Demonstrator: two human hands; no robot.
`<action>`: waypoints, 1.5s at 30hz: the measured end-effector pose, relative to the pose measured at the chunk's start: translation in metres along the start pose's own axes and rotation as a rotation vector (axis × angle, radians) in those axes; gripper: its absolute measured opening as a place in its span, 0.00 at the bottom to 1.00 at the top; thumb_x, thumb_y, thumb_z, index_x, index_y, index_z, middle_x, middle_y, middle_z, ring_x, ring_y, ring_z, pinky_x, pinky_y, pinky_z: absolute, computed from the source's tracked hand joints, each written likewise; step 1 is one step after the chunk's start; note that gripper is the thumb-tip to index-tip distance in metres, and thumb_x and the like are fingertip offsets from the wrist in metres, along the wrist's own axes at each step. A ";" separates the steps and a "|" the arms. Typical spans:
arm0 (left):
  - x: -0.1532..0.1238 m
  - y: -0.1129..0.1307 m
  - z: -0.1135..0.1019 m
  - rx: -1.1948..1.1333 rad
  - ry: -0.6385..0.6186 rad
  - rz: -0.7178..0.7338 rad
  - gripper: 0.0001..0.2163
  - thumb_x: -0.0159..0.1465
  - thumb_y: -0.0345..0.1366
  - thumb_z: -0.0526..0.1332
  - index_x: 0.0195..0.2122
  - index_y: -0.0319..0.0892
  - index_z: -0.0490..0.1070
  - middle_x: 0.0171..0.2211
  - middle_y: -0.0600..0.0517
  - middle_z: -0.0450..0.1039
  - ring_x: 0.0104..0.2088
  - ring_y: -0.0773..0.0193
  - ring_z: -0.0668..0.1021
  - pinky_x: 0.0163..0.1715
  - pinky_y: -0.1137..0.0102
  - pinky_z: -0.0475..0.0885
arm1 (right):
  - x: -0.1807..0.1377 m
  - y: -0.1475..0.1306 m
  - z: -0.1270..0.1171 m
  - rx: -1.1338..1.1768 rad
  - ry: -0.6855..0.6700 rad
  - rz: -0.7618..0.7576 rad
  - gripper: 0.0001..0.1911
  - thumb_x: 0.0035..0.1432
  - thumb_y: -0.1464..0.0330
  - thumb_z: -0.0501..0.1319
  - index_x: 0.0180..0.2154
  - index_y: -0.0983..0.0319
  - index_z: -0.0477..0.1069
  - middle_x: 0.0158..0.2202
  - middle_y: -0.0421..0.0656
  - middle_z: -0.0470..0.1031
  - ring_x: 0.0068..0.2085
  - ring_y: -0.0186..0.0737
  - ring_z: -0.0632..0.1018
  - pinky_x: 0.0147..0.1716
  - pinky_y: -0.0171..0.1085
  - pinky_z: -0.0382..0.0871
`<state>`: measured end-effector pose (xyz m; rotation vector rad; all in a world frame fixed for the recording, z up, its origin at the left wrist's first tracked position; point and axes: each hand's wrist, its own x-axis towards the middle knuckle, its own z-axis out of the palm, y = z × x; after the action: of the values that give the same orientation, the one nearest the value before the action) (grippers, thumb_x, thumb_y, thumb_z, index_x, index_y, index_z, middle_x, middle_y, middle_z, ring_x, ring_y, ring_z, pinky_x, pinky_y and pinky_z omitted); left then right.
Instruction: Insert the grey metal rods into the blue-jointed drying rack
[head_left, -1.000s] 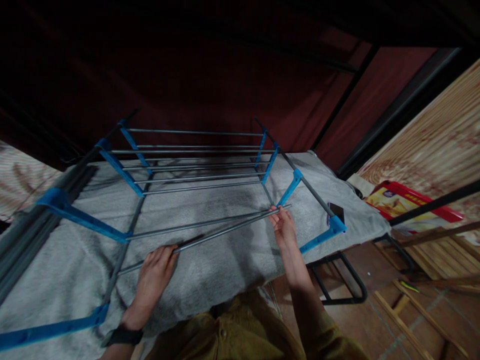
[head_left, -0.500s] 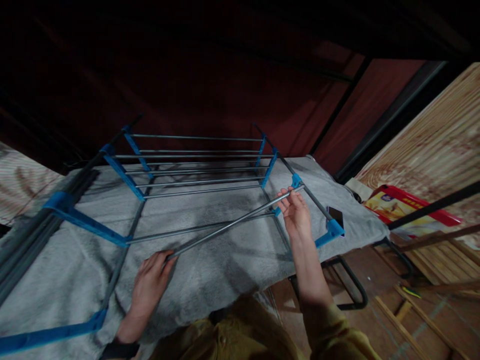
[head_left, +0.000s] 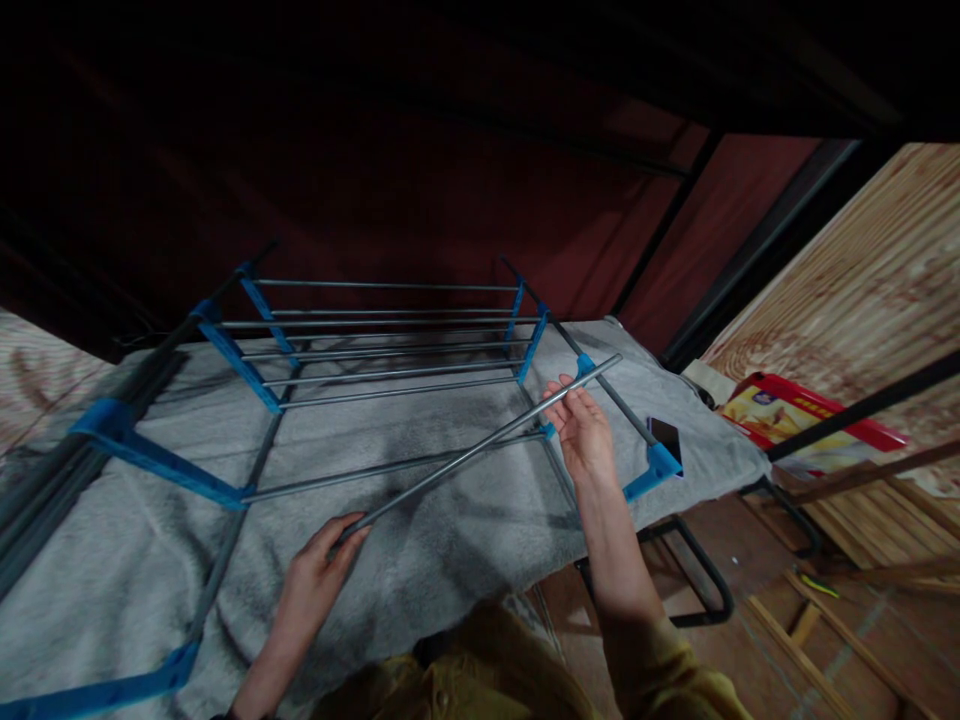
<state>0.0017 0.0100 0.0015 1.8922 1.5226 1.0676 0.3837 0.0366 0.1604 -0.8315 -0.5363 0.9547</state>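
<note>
A loose grey metal rod (head_left: 465, 452) slants across the front of a partly assembled rack (head_left: 390, 380) of grey tubes and blue plastic brackets. My left hand (head_left: 319, 575) is closed around the rod's near, lower end. Higher up, the fingers of my right hand (head_left: 581, 430) pinch the rod a little short of its far end, which sticks out past them. That far end overlaps the rack's right tube near a blue connector (head_left: 585, 366); I cannot tell whether they touch. Another rod (head_left: 397, 467) spans the rack behind the held one.
A grey blanket (head_left: 420, 580) lies under the rack. On it, at the right, rests a phone (head_left: 665, 440) beside a blue corner bracket (head_left: 656, 470). More grey tubes (head_left: 90, 480) lie at the left. A red and yellow box (head_left: 802, 415) stands at the far right, above wooden pieces (head_left: 802, 630).
The rod has shifted to the right and slightly up, so its far end now reaches past the right tube. My left hand has moved right with it; the right hand stays near the connector.
</note>
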 end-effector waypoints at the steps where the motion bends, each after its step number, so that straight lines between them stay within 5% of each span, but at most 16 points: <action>1: 0.000 0.004 0.000 -0.011 0.001 -0.009 0.21 0.61 0.58 0.60 0.42 0.46 0.78 0.40 0.48 0.82 0.42 0.54 0.83 0.46 0.63 0.78 | 0.000 0.001 0.000 -0.008 0.004 0.004 0.11 0.56 0.66 0.69 0.42 0.59 0.77 0.41 0.42 0.83 0.41 0.37 0.82 0.44 0.36 0.78; 10: 0.001 0.023 0.008 -0.083 -0.037 -0.082 0.19 0.59 0.56 0.63 0.40 0.46 0.79 0.37 0.49 0.83 0.36 0.56 0.83 0.36 0.67 0.78 | -0.003 0.001 0.002 -0.023 -0.009 0.026 0.12 0.56 0.66 0.70 0.43 0.59 0.78 0.41 0.43 0.83 0.40 0.36 0.82 0.42 0.35 0.78; 22: 0.002 0.042 0.017 -0.101 -0.088 -0.132 0.22 0.59 0.58 0.62 0.41 0.45 0.80 0.40 0.47 0.83 0.38 0.53 0.84 0.38 0.63 0.78 | -0.009 0.006 0.002 -0.036 -0.039 0.035 0.13 0.54 0.66 0.71 0.43 0.59 0.78 0.41 0.43 0.83 0.39 0.36 0.82 0.42 0.36 0.78; 31: -0.001 0.029 0.017 -0.153 -0.097 -0.139 0.23 0.56 0.59 0.64 0.42 0.46 0.79 0.42 0.46 0.83 0.44 0.51 0.83 0.47 0.59 0.77 | -0.004 0.001 0.000 -0.045 -0.012 0.015 0.12 0.54 0.67 0.71 0.41 0.59 0.78 0.39 0.42 0.83 0.38 0.35 0.81 0.39 0.33 0.77; 45: -0.005 0.031 0.013 -0.313 -0.108 -0.259 0.26 0.49 0.63 0.68 0.36 0.44 0.78 0.31 0.48 0.80 0.34 0.55 0.80 0.33 0.66 0.76 | 0.002 -0.004 0.000 -0.059 -0.003 0.001 0.11 0.54 0.67 0.70 0.41 0.59 0.78 0.39 0.42 0.83 0.38 0.35 0.81 0.41 0.35 0.77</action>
<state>0.0301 -0.0016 0.0169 1.4721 1.4008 1.0011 0.3874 0.0372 0.1638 -0.8833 -0.5685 0.9450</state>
